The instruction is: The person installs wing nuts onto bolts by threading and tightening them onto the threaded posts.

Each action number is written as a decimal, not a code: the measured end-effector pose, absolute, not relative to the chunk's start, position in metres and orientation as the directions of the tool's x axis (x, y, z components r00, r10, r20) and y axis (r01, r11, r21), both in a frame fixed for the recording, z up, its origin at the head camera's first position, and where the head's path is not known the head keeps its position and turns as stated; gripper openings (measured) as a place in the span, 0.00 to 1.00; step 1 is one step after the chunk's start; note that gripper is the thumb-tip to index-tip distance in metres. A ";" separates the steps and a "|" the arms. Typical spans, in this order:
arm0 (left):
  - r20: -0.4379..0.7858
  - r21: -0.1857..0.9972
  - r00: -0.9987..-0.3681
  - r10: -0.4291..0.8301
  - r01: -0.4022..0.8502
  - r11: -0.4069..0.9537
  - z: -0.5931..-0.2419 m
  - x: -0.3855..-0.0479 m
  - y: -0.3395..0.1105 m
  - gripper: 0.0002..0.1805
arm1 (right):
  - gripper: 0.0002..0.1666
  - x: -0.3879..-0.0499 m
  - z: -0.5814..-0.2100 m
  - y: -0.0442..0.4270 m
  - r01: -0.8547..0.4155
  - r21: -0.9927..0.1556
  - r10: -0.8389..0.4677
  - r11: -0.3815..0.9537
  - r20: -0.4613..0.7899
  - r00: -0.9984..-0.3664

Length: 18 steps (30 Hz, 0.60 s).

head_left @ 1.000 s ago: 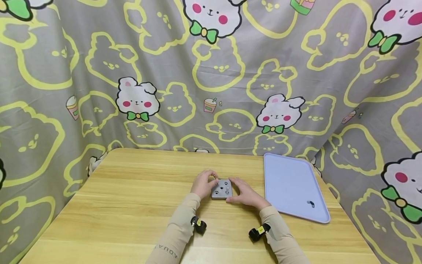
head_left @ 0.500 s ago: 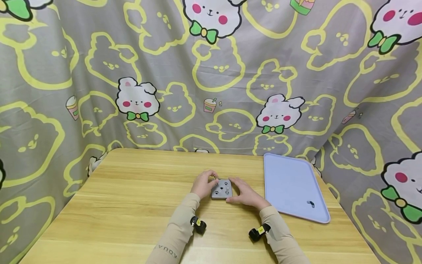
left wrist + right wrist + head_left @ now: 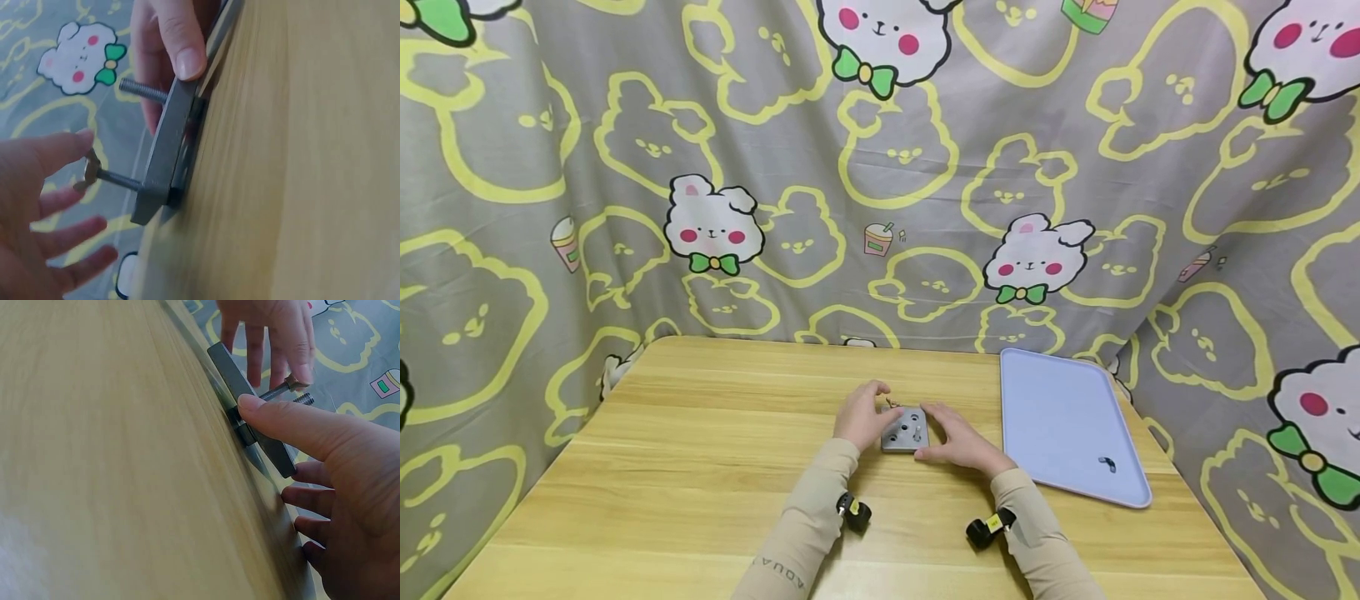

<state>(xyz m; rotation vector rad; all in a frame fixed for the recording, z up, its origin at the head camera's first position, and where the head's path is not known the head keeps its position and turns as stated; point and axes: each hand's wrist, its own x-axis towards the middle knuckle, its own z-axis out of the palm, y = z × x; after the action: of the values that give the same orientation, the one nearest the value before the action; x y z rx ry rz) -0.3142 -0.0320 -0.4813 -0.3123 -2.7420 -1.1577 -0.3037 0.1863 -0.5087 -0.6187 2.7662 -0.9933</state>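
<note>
A square grey metal plate with several holes sits on the table before me. Two threaded bolts stick up from it; one bare bolt shows clearly in the left wrist view. On the other bolt is a small brass-coloured wing nut. My left hand has thumb and forefinger at this nut, loosely pinching it, its other fingers spread. My right hand grips the plate by its edges, the thumb on the near side. Bolt heads show under the plate, propping it off the table.
To the right lies a pale blue tray with a small dark metal piece on it. The wooden table ends at a patterned curtain behind and at both sides.
My left thumb has shifted right over the plate and the forefinger has lifted away, so the nut shows more between them. My right hand and the plate have stayed put.
</note>
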 end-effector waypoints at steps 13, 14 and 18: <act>0.276 0.583 -0.960 -0.043 0.132 0.802 -0.474 -0.301 -0.017 0.26 | 0.57 -0.303 -0.508 0.186 -0.321 -0.633 -0.419 0.704 -0.006 -0.908; 0.281 0.582 -0.959 -0.046 0.132 0.802 -0.474 -0.301 -0.017 0.26 | 0.57 -0.303 -0.508 0.186 -0.322 -0.633 -0.420 0.704 -0.006 -0.908; 0.284 0.584 -0.958 -0.049 0.132 0.801 -0.475 -0.300 -0.015 0.24 | 0.57 -0.303 -0.508 0.187 -0.321 -0.634 -0.419 0.704 -0.006 -0.908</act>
<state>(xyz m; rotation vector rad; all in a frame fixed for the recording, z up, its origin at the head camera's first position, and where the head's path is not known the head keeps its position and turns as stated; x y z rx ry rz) -0.3000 -0.0152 -0.4749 -0.0639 -2.7041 -0.9067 -0.3031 0.1866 -0.5079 -0.6035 2.7599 -0.9841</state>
